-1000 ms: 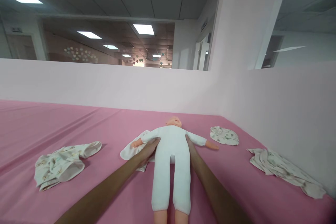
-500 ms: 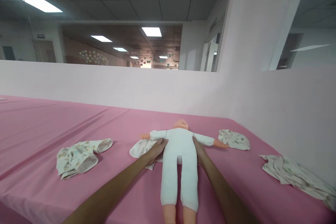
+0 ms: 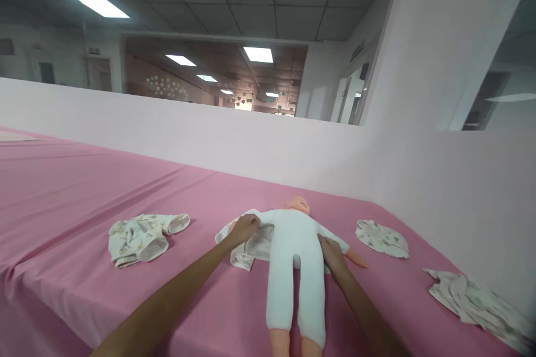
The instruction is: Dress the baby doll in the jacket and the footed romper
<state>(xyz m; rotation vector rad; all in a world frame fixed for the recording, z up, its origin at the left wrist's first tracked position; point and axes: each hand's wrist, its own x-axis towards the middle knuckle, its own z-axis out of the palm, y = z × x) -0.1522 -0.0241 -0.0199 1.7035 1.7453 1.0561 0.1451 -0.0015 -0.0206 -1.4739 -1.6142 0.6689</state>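
Observation:
A baby doll (image 3: 296,240) with a white cloth body lies on its back, head away from me and legs toward me. Closed around the doll's arm on the left side is my left hand (image 3: 246,228); a bit of the doll's hand shows beside it. My right hand (image 3: 332,254) holds the doll's torso at the right side, its fingertips partly hidden by the body. A pale baby garment (image 3: 259,246) is spread under the doll, showing mostly at the left. Most of the doll's head is out of sight behind its chest.
The pink sheet (image 3: 201,301) covers the table. A patterned baby shirt (image 3: 140,239) lies to the left. On the right are a folded patterned cloth (image 3: 382,239) and a crumpled garment (image 3: 477,301). A white wall (image 3: 251,148) with windows stands behind.
My left hand has gone from the doll's side to its arm, and that arm is now mostly covered by the hand. The right hand stays at the torso. The view has tilted and shifted.

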